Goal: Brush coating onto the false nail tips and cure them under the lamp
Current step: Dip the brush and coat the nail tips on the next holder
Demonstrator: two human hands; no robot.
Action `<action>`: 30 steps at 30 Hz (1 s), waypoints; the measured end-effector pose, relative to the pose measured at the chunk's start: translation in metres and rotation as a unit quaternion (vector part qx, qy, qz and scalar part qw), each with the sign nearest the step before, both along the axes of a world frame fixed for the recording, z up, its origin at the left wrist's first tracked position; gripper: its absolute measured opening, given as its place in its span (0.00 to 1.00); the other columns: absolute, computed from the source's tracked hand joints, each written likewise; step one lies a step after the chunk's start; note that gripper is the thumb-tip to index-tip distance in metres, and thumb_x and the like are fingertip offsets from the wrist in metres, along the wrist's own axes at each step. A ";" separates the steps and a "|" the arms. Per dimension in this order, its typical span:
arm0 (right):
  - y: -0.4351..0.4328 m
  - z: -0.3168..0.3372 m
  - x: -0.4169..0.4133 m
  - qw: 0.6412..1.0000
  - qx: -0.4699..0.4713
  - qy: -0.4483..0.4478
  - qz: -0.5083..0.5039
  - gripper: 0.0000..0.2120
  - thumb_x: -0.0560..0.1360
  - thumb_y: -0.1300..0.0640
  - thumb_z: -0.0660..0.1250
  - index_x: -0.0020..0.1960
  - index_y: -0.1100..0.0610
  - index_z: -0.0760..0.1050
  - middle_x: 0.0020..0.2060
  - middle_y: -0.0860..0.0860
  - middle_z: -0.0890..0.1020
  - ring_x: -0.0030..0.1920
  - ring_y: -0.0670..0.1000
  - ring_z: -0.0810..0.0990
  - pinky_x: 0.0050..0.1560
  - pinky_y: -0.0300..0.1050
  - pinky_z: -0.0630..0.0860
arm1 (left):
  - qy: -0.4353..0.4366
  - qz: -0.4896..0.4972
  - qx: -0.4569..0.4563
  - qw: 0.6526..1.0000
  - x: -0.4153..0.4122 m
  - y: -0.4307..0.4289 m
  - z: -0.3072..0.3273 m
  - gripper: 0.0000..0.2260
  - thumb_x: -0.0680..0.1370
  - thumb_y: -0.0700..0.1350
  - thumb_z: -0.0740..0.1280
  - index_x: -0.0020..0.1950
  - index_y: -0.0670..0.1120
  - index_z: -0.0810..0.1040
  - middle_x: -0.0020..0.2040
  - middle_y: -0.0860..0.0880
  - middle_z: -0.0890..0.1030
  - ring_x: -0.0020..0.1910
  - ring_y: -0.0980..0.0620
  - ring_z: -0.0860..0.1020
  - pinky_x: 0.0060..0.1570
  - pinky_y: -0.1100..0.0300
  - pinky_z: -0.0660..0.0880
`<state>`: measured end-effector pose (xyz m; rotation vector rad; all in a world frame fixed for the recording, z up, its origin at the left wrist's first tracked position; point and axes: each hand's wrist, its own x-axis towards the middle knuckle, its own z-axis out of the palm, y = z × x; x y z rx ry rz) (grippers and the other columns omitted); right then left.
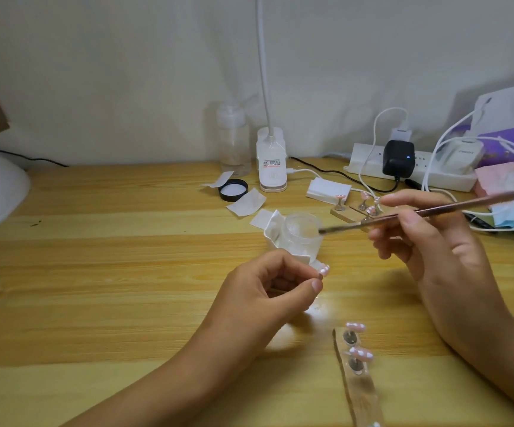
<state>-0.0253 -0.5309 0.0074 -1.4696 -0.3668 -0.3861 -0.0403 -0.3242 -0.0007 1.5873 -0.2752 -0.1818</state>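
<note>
The step in hand looks like loading the brush (419, 212); the right hand (434, 238) holds its handle in a closed, pen-like grip, with the bristles at the rim of the small clear jar (299, 238); the left hand (262, 291) pinches a pink false nail tip (324, 269) by its little stand, grip closed on it, just above the worktop (95, 272) in front of the jar. To do it well, I would take only a little coating, wipe the surplus on the rim, bring tip and brush close together, and stroke in thin passes, keeping fingers off the painted face; a heavy load could pool at the edges. The jar stands open against crumpled white paper (272, 228); its contents look clear, and the level cannot be told; a black lid (232, 190) lies upturned well behind it. A clear pump bottle (233, 143) near the wall looks almost empty. Two more tips (356, 326) sit on a clear strip (360, 392) near the front edge.
</note>
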 end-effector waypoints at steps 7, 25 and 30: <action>-0.001 0.003 0.001 0.993 0.090 0.065 0.041 0.09 0.76 0.59 0.63 0.45 0.50 0.81 0.34 0.51 0.80 0.37 0.47 0.78 0.40 0.37 0.77 | -0.011 0.000 0.005 1.000 0.000 0.001 0.001 0.04 0.72 0.47 0.72 0.42 0.56 0.84 0.39 0.58 0.84 0.38 0.62 0.79 0.38 0.70 0.74; 0.005 0.006 0.000 0.990 0.071 0.119 0.025 0.11 0.69 0.50 0.68 0.45 0.57 0.73 0.30 0.53 0.82 0.30 0.48 0.80 0.33 0.37 0.77 | -0.016 -0.003 0.017 1.000 -0.001 0.001 0.003 0.10 0.75 0.39 0.73 0.41 0.55 0.83 0.36 0.57 0.82 0.36 0.61 0.78 0.37 0.69 0.73; 0.002 0.004 0.002 0.990 0.084 0.110 0.026 0.06 0.72 0.55 0.65 0.47 0.55 0.74 0.31 0.53 0.81 0.31 0.49 0.80 0.34 0.37 0.77 | -0.012 -0.007 0.011 1.000 -0.001 0.001 0.004 0.09 0.75 0.39 0.73 0.42 0.54 0.84 0.37 0.56 0.83 0.37 0.61 0.79 0.37 0.70 0.73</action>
